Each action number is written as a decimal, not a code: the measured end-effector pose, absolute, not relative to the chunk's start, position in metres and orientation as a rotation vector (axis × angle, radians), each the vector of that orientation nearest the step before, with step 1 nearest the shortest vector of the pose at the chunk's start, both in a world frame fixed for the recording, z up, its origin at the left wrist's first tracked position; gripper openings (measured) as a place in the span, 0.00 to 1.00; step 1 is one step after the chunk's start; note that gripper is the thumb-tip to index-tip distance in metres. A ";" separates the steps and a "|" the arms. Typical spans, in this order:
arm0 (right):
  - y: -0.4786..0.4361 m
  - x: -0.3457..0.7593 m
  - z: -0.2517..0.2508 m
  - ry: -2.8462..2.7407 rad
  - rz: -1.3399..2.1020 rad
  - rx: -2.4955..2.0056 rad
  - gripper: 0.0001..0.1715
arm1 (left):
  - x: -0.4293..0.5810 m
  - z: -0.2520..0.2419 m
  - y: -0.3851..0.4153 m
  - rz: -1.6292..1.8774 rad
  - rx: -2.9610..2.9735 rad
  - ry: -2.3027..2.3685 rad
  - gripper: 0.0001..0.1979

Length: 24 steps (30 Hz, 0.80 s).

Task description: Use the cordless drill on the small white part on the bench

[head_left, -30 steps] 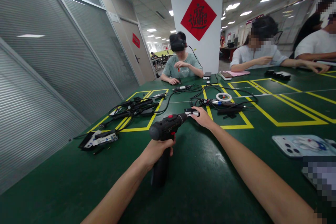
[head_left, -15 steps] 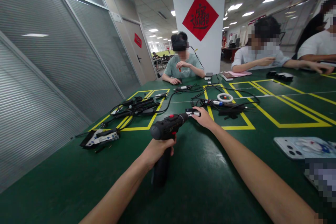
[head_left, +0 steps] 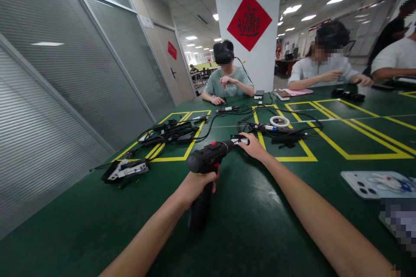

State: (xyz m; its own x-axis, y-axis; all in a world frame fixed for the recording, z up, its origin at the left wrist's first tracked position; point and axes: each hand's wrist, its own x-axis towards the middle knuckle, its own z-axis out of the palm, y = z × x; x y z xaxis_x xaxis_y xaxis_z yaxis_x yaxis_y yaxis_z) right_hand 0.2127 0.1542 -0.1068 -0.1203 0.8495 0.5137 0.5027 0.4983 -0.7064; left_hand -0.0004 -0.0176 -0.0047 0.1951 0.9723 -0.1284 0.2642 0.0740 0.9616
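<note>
My left hand point(head_left: 199, 187) is wrapped around the grip of a black cordless drill point(head_left: 208, 157) with red buttons. The drill lies nearly level, its chuck pointing forward and right. Right at its tip is a small black-and-white block point(head_left: 239, 140), and whether the bit touches it I cannot tell. My right hand point(head_left: 254, 146) holds that block from the right, its fingers closed on the far and right sides. Part of the block is hidden behind the fingers and the drill's nose.
Black cables and tools point(head_left: 175, 132) lie ahead on the left, with a pouch point(head_left: 125, 169) nearer. Beyond my right hand are a soldering-iron-like tool point(head_left: 269, 128) and a white ring point(head_left: 279, 121). A phone point(head_left: 373, 184) rests at right. People sit across the green table point(head_left: 260, 225).
Both hands, the drill and the block keep their places. The view shifts slightly. At the far right, a co-worker's outstretched arm has drawn back toward the body.
</note>
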 end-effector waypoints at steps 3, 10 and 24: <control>0.154 0.213 -0.106 -1.778 0.449 -1.142 0.24 | -0.001 -0.005 -0.017 0.824 1.408 1.281 0.09; 0.154 0.213 -0.107 -1.773 0.456 -1.143 0.24 | 0.001 -0.003 -0.018 0.835 1.396 1.261 0.07; 0.156 0.213 -0.108 -1.787 0.446 -1.154 0.24 | -0.001 -0.005 -0.017 0.820 1.426 1.264 0.08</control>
